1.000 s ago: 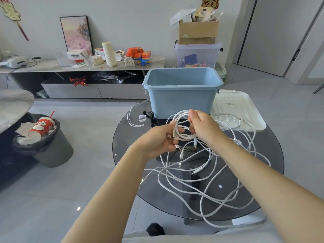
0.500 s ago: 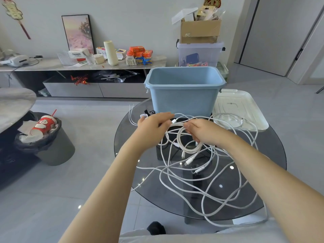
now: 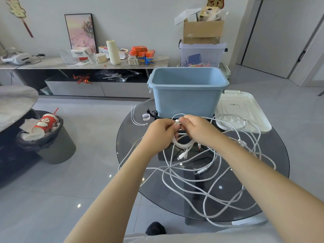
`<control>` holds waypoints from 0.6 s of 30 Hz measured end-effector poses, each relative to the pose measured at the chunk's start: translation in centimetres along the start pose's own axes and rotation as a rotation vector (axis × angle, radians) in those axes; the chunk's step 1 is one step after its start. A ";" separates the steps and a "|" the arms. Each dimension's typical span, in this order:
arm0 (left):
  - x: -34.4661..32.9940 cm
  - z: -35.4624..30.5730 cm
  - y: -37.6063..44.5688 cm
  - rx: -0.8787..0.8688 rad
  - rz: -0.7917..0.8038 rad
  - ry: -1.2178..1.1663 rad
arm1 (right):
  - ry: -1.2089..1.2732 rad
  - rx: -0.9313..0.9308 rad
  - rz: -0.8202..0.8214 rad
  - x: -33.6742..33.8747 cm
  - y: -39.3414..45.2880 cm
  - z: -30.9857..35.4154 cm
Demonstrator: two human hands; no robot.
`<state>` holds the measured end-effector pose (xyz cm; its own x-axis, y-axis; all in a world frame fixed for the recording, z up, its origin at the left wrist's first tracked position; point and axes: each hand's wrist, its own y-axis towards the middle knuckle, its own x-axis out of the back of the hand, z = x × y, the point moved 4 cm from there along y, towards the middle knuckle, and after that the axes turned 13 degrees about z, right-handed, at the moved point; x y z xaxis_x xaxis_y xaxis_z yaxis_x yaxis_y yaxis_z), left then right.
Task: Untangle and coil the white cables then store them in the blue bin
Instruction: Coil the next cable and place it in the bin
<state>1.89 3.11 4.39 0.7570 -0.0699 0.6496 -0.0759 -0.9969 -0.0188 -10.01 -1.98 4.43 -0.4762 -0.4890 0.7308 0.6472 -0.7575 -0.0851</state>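
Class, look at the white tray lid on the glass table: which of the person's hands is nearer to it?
Right. The right hand grips cable just left of the white tray lid; the left hand lies farther left.

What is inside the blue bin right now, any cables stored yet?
The blue bin shows only bare inner walls; no cable is visible inside. Its floor is hidden by the near wall. The white cables lie tangled on the glass table.
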 end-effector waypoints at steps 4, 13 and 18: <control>0.3 0.9 -0.4 0.093 -0.036 -0.174 | -0.035 -0.001 0.000 -0.5 0.4 -0.2; 0.6 1.5 -0.6 0.074 -0.010 -0.231 | -0.187 0.048 -0.054 -1.0 0.9 -0.2; 1.5 1.7 -0.8 -0.009 -0.091 -0.006 | -0.171 0.044 -0.014 -2.0 2.0 0.2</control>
<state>4.18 3.72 4.09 0.7646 0.0203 0.6442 -0.0125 -0.9988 0.0464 -7.67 -2.44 2.92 -0.3799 -0.3951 0.8364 0.6683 -0.7424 -0.0472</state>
